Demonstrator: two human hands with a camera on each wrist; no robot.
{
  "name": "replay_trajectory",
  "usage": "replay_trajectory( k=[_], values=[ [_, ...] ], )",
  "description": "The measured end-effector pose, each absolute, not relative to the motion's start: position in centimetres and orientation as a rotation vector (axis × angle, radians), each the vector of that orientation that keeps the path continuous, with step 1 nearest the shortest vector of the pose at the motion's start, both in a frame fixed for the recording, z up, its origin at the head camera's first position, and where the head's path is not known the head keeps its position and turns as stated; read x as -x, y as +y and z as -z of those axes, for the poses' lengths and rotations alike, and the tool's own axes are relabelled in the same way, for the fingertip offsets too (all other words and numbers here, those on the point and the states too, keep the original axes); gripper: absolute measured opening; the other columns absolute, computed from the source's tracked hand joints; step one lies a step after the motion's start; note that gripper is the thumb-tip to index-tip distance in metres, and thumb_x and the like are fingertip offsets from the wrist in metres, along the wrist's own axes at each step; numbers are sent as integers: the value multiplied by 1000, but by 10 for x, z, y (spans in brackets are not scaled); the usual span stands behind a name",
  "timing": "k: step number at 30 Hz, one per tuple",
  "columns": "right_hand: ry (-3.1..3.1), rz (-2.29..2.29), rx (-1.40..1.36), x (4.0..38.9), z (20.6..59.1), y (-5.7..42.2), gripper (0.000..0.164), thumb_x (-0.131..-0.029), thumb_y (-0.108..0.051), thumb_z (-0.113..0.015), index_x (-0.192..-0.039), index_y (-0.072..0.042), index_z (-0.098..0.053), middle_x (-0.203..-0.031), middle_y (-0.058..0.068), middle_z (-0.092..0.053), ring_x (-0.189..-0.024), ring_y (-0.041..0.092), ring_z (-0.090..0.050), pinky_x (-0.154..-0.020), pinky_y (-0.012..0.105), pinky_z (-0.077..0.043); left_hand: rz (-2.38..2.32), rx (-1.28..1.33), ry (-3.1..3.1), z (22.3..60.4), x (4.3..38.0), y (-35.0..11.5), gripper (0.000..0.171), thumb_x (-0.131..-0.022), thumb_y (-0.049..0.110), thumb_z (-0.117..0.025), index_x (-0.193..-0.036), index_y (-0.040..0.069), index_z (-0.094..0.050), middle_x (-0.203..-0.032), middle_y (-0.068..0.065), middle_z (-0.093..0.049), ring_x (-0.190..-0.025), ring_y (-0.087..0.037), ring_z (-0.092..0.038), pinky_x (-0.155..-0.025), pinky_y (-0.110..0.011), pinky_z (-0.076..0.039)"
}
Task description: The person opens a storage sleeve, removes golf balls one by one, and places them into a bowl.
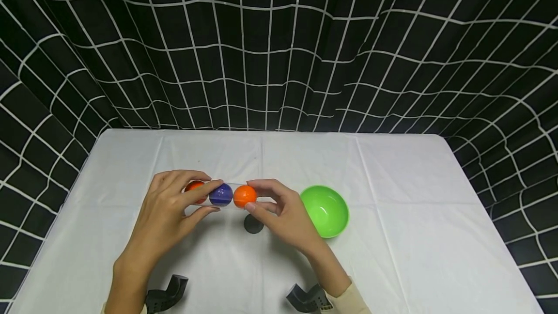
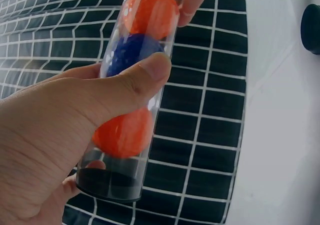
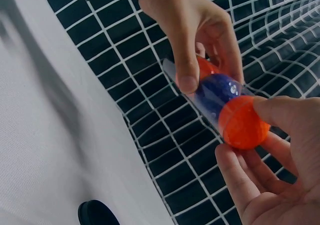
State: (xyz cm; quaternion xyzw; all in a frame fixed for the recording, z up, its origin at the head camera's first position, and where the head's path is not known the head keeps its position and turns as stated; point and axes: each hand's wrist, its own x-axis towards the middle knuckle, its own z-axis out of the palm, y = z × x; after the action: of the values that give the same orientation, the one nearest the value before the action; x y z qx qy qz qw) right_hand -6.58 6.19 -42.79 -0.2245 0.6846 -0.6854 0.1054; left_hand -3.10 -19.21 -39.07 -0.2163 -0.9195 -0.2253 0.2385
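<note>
My left hand (image 1: 167, 205) grips a clear tube (image 2: 112, 172) with a black closed end, its thumb lying across the side. Inside the tube, an orange-red ball (image 2: 125, 135) lies partly behind the left hand, and a blue ball (image 1: 221, 195) sits in the middle. At the other end is an orange ball (image 3: 243, 122). My right hand (image 1: 283, 212) pinches this orange ball at the tube's end between thumb and fingers. Whether those fingers also touch the tube's rim, I cannot tell. Both hands hold the tube above the table.
A black round cap (image 1: 254, 224) lies on the white-covered table (image 1: 418, 236) just below the tube. To the right of my right hand stands a green bowl (image 1: 324, 211). Dark cloth with a white grid (image 1: 270, 52) hangs behind and at both sides.
</note>
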Motion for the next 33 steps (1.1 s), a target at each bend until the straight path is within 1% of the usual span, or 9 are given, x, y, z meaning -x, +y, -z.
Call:
replay_trajectory(
  k=[5, 9, 11, 14, 17, 22, 25, 30, 33],
  values=[
    [1998, 2011, 631, 65, 428, 63, 44, -96, 0, -74, -139, 1, -63, -133, 25, -67, -107, 29, -78, -93, 28, -63, 625, 591, -2519, 392, 31, -192, 54, -72, 22, -98, -123, 24, -80, -114, -5, -75, -113, -29, -67, -100, -47, -43],
    [1984, 2014, 616, 65, 426, 63, 44, -95, 0, -74, -138, -1, -64, -134, 25, -66, -105, 34, -79, -92, 28, -64, 634, 584, -2526, 393, 32, -192, 53, -72, 23, -98, -122, 23, -80, -115, -5, -75, -113, -30, -67, -99, -47, -43],
    [1983, 2024, 618, 65, 426, 64, 43, -95, 1, -74, -137, -2, -64, -134, 25, -66, -106, 30, -78, -93, 29, -63, 646, 579, -2531, 394, 32, -192, 53, -73, 24, -98, -122, 22, -80, -115, -5, -75, -113, -30, -67, -98, -47, -43],
    [1989, 2044, 628, 65, 427, 66, 43, -95, 2, -74, -137, -1, -64, -134, 25, -66, -107, 18, -77, -95, 29, -63, 670, 567, -2542, 396, 32, -193, 52, -73, 26, -98, -122, 22, -81, -115, -4, -75, -112, -30, -67, -97, -46, -44],
    [2002, 2058, 644, 66, 426, 68, 43, -94, 4, -73, -136, 0, -64, -134, 24, -65, -111, 11, -73, -96, 29, -62, 706, 543, -2559, 397, 33, -193, 53, -73, 28, -98, -123, 22, -81, -115, -3, -75, -111, -28, -67, -97, -46, -46],
    [2032, 2075, 650, 67, 422, 72, 42, -93, 5, -74, -134, 0, -65, -134, 22, -66, -117, 11, -69, -96, 29, -63, 775, 518, -2590, 397, 34, -193, 55, -74, 31, -97, -126, 24, -79, -117, -1, -76, -110, -23, -68, -97, -49, -51],
    [2047, 2081, 629, 67, 420, 75, 41, -93, 5, -74, -132, 0, -66, -134, 22, -66, -118, 11, -68, -96, 29, -63, 799, 519, -2598, 398, 34, -193, 55, -75, 32, -96, -127, 25, -79, -117, 0, -76, -110, -23, -69, -98, -50, -53],
    [2066, 2078, 625, 67, 416, 84, 39, -93, 4, -74, -132, 0, -66, -133, 23, -66, -117, 11, -69, -95, 28, -63, 816, 530, -2606, 398, 34, -193, 55, -76, 31, -96, -128, 25, -78, -117, 1, -76, -110, -23, -70, -97, -49, -54],
    [2087, 2063, 628, 68, 414, 92, 40, -93, 4, -74, -132, -1, -66, -132, 21, -65, -115, 11, -70, -94, 28, -63, 818, 533, -2618, 399, 34, -193, 55, -76, 32, -96, -128, 25, -78, -117, 2, -75, -110, -22, -70, -96, -48, -54]
  ],
)
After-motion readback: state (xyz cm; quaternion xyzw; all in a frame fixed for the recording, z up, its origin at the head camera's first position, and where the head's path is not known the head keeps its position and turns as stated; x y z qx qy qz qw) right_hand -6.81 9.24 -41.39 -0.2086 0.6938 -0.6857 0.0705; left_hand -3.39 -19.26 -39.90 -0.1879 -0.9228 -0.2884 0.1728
